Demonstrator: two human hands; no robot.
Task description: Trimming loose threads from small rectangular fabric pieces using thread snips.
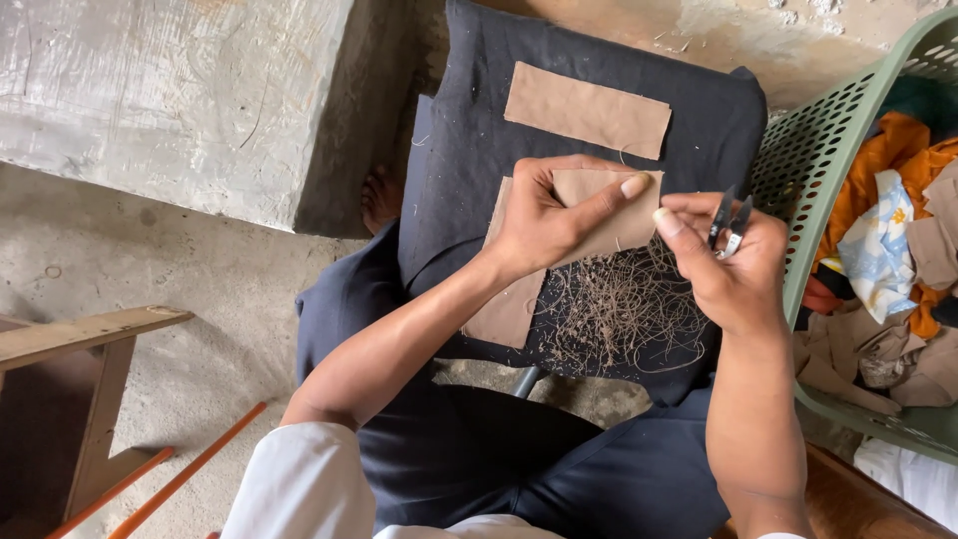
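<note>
The dark cushion (469, 150) lying over the person's lap serves as the landmark for everything here. Nearest the camera, on the cushion's lower right part, a loose tangle of brown thread trimmings (624, 314) spreads over the dark cloth. Just above that tangle, the left hand (544, 215) grasps a brown fabric piece (519, 299), fingers folded over its upper edge and the forefinger stretched along the top toward the right; the fabric's lower end rests flat on the cushion's middle. Right of the fabric, at the cushion's right edge, the right hand (728, 260) is clenched around small thread snips (730, 222), the thumb reaching toward the fabric's corner and the dark blades pointing upward. Farther up, near the cushion's top edge, a second brown fabric strip (587, 110) lies flat, apart from both hands. Beside the cushion's right edge stands a green plastic basket (813, 160) filled with mixed clothes in orange, blue and tan. Left of the cushion, a concrete block (170, 90) rises from the rough floor.
</note>
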